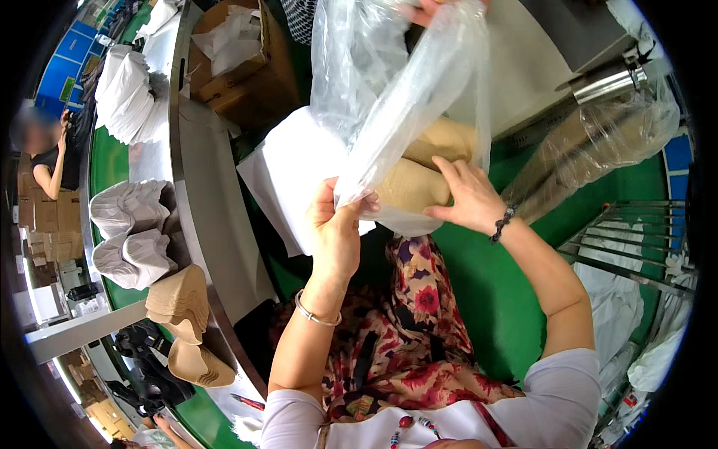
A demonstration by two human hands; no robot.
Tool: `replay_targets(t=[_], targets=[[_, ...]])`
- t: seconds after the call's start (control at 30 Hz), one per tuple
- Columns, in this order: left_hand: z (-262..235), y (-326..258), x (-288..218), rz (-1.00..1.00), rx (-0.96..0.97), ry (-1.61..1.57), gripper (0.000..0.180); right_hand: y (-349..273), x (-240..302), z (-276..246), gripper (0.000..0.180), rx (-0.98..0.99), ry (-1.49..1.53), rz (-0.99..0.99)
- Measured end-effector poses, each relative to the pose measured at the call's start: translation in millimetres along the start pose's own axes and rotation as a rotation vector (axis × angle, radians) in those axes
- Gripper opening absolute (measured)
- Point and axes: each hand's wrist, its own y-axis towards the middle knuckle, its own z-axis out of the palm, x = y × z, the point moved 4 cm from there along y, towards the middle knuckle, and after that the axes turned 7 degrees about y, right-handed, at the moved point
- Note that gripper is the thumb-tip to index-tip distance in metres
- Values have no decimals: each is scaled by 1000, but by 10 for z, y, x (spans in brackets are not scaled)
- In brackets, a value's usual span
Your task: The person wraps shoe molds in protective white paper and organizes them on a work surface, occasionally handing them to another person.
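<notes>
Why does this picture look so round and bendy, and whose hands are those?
A small wide camera worn on a person's head took it, looking down; that lens bends straight edges. The two bare hands are that person's own. The left hand pinches the edge of a clear plastic bag. The right hand presses a tan stack of paper filters inside the bag. At the left, a long conveyor table carries white filter stacks and tan filter stacks. Another person's hand holds the bag's top.

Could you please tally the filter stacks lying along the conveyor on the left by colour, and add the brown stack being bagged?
White stacks on the conveyor: 3
Brown stacks on the conveyor: 2
Brown stack in the clear plastic bag, under the right hand: 1
Total: 6
</notes>
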Motion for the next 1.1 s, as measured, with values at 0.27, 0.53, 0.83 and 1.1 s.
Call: replay_targets(t=[0.27, 0.53, 0.83, 1.1], targets=[[73, -274, 72, -1, -18, -97, 17, -524, 140, 346, 63, -185, 135, -218], [1, -376, 55, 22, 22, -110, 13, -678, 136, 477, 64, -246, 134, -214], [-14, -384, 21, 46, 41, -110, 9, -727, 273, 451, 59, -228, 134, -250], [-110, -434, 5, 67, 22, -109, 9, -720, 327, 463, 59, -209, 140, -270]])
